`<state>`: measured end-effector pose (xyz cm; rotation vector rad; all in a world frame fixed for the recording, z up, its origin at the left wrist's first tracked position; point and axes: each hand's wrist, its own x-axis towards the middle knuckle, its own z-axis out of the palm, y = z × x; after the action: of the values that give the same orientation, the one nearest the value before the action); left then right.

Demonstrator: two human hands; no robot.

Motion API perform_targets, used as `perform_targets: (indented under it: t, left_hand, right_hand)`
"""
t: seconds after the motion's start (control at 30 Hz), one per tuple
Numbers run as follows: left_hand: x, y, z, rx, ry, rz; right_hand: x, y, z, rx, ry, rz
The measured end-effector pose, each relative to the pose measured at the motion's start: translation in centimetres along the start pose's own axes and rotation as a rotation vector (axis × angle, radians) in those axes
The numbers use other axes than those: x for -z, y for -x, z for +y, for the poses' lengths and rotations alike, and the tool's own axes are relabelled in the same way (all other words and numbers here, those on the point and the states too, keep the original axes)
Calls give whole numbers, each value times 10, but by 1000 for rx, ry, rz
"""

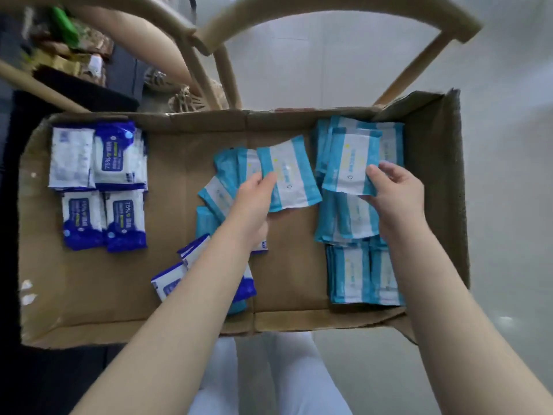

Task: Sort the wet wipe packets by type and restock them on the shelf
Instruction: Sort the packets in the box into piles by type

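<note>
open cardboard box (89, 289), beige wooden chair (229, 82) behind it, pale tiled floor (508, 145), blurred clutter (74, 46) top left

Quantities: one cardboard box (167, 190), one wooden chair (227, 76), four dark-blue wipe packets (119, 157) arranged at left plus at least two loose, and over ten overlapping light-blue wipe packets (356, 274).

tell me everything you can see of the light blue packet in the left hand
The packet is a flat, soft-looking plastic sachet: white middle panel, light blue bands down both long sides, faint yellow print too blurred to read. It lies tilted, its far end leaning left. The left hand pinches its left edge over the middle of the box, and it partly covers a loose pile of like packets.
</note>
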<state>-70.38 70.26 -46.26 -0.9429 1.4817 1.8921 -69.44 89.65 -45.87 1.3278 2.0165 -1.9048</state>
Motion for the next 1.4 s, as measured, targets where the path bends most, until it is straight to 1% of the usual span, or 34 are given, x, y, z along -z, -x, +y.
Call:
perform_targets:
  t: [0.1,0.23,0.37,0.43,0.53,0.6,0.7,0.8,0.87,0.97,1.1,1.23,1.33,1.4]
  left_hand:
    - [-63,-30,11,-20,-115,-78]
    - [-108,-67,1,-61,-199,-85]
    - [-130,-82,-8,-194,-328,75]
    - [-136,-86,-7,-225,-312,123]
    - [-138,-89,-4,-220,-337,118]
    - [-131,-87,-4,-253,-387,91]
    - [-99,-80,-9,-339,-407,102]
    - [-35,-66,-17,-358,-447,150]
    - [17,-56,-22,-341,-466,205]
    - [95,-37,-34,-252,-489,306]
    - [177,-11,-65,-110,-536,396]
    - [214,4,-109,62,-479,463]
    - [215,7,-136,198,-403,388]
    - [207,2,-149,204,-322,347]
  right_hand:
    - [30,-43,-22,-2,47,32]
    - [46,-93,-23,39,217,98]
    - [43,-117,-11,88,330,120]
    - [42,-124,-6,98,322,116]
    - [40,-122,-2,135,261,134]
    - [41,-111,-2,191,265,130]
    - [37,-82,-1,290,271,100]
    - [21,-42,10,334,248,4]
    - [3,-15,26,352,250,-59]
    - [-28,24,59,349,247,-149]
    - [-64,71,112,241,335,-301]
    - [-94,100,166,30,517,-430]
    - [-112,116,190,-124,549,-450]
    - [-120,123,197,-161,491,-436]
